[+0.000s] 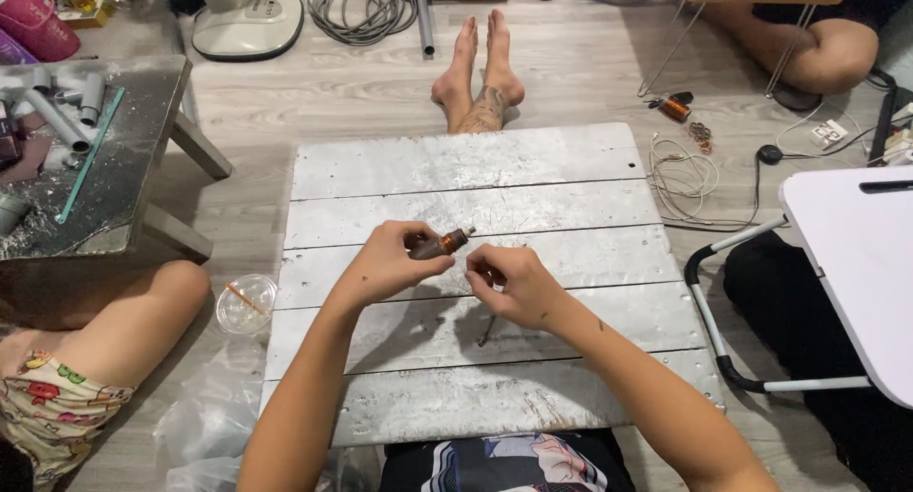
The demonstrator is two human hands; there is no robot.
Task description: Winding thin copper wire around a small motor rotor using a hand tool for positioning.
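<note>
Home floor workshop, silver plank board, cable coil, cut pipes

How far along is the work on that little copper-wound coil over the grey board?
Done: the coil already carries copper winding around its body. In hand: the left hand holds it above the grey board, and the right hand pinches close to its tip; any wire there is too thin to see. Left: another coil and loose white wire lie on the floor.

Bare forearms, no sleeves — black shirt with a printed cartoon figure, bare feet ahead.
</note>
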